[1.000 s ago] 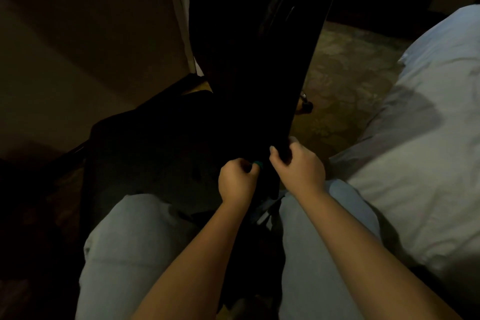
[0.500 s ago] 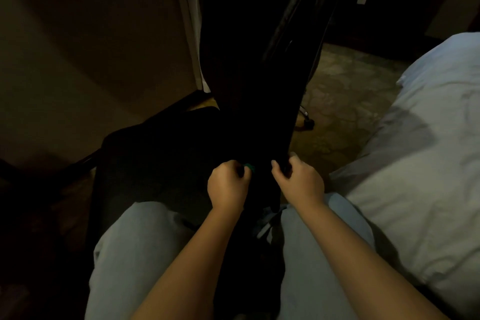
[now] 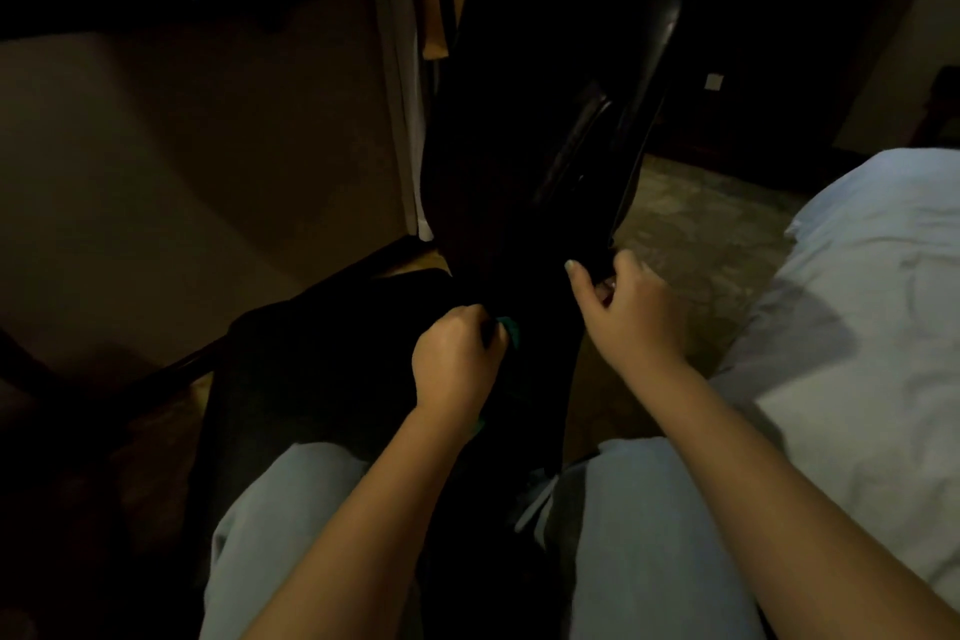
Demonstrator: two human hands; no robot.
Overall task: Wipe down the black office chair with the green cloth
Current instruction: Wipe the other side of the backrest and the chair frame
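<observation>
Noted left grip (image 3: 454, 361) clamped round green cloth (image 3: 511, 330), fingers curled tight, back of hand toward camera. Saw only a small teal fold past the fingers and a sliver below the wrist; rest of cloth hidden in the fist. Found cloth pressed against lower backrest of black office chair (image 3: 545, 94), near the backrest's left edge and just above the seat (image 3: 322, 353). Could not tell whether cloth also touched the seat.

Noted right grip (image 3: 631, 312) clamped on right edge of same backrest, a little higher than the left, with the thumb upright on the near face and the fingers hooked round the edge. Observed both grips close together, apart from each other, with a dark strip of backrest between them.

Recorded backrest upright and seen nearly edge-on, with the seat spreading out to its left. Logged a knee in pale trousers on each side of the chair base, left knee (image 3: 291, 509) and right knee (image 3: 649, 535).

Recorded chair standing on patterned floor (image 3: 691, 234), with the bed (image 3: 872, 301) and its white sheet to the right and a plain wall (image 3: 182, 161) to the left. Noted curtain (image 3: 410, 94) behind the backrest and a pale switch plate (image 3: 714, 81) far right. Lighting dim throughout, so chair detail was mostly lost.
</observation>
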